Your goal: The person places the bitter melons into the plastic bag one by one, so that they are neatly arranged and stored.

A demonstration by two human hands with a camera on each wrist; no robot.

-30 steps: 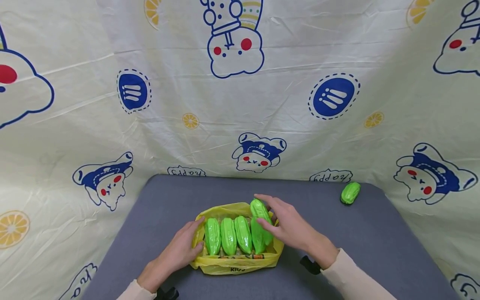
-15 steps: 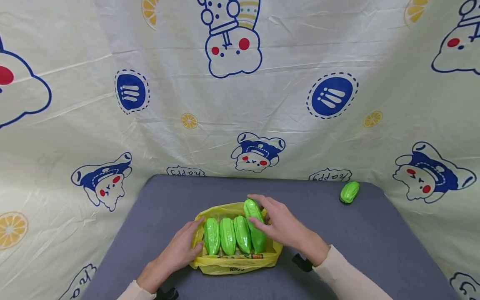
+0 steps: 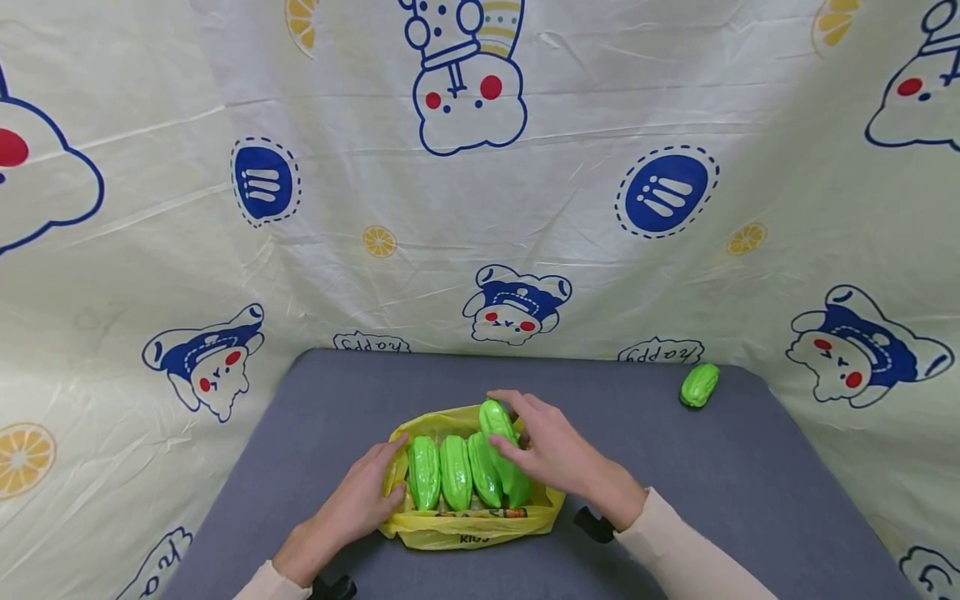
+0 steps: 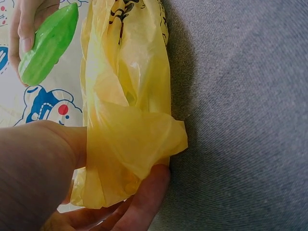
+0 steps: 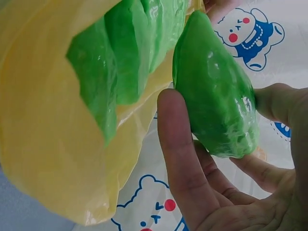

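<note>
A yellow plastic bag [image 3: 472,533] lies with its mouth spread wide, holding a row of shiny green ridged gourds [image 3: 456,472]. My left hand [image 3: 375,492] grips the bag's left end, its thumb and fingers around the plastic; in the left wrist view a fold covers part of that hand. Over the right side of the row, my right hand [image 3: 551,442] holds another green ridged gourd [image 5: 214,91] between thumb and fingers. That gourd is tilted and overlaps the rightmost ones in the head view.
One more green gourd [image 3: 700,385] lies alone near the far right corner of the grey table [image 3: 675,492]. Behind the table hangs a pale sheet [image 3: 570,200] printed with cartoon bears and orange slices.
My right hand has shifted left with its gourd, from the bag's right edge to above the rightmost gourds in the row. My left hand has stayed at the bag's left end.
</note>
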